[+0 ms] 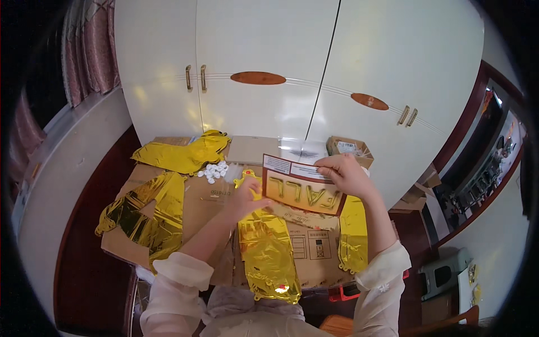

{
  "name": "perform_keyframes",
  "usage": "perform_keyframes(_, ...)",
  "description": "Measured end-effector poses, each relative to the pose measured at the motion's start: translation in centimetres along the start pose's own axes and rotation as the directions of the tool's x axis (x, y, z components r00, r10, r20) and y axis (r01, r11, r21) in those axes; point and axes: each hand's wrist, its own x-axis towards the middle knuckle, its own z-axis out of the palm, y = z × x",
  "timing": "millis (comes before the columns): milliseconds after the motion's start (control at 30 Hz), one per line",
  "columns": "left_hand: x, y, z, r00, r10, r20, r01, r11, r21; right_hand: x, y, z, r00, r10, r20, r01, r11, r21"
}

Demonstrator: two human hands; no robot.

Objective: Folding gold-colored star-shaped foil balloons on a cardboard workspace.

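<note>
My right hand (345,171) pinches the upper right corner of a printed card (303,188) with a dark red border and gold letter shapes. At the card's lower left edge, the fingers of my left hand (247,196) are closed, with the thumb over the corner. The card is tilted above the cardboard. Beneath my left hand a flat gold foil balloon (268,253) hangs over the near edge towards my lap. Another gold foil balloon (353,233) lies below my right forearm. Two more crumpled ones, a far foil balloon (182,154) and a nearer foil balloon (163,208), lie at the left.
Flattened cardboard (208,210) covers the work surface. Small white round pieces (213,171) sit in a pile left of centre. A small open carton (349,147) stands at the back right, against white cabinets (264,33). A grey stool (446,274) is at the right.
</note>
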Motion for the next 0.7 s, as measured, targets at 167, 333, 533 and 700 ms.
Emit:
perform_keyframes(167, -1.7, 1.9, -3.7, 0.953, -0.097, 0.286, 0.166, 0.96, -0.225, 1.4, 0.8, 2.3, 0.989, -0.144, 0.019, 0.145, 0.977, -0.157)
perform_keyframes(333, -5.4, -1.1, -5.0, 0.914, -0.388, 0.114, 0.404, 0.865, -0.297, 0.6, 1.2, 9.4, 0.952, -0.243, -0.185, 0.208, 0.959, -0.19)
perform_keyframes(533, -7.0, -5.9, -5.4, 0.849, -0.527, 0.042, 0.524, 0.829, -0.196, -6.1, 3.1, 18.7, 0.928, -0.34, 0.153, 0.354, 0.932, -0.075)
perform_keyframes(700, -7.3, -6.1, -5.0, 0.861, -0.508, -0.033, 0.509, 0.861, 0.01, -8.3, 4.2, 20.3, 0.931, -0.292, 0.221, 0.267, 0.954, 0.135)
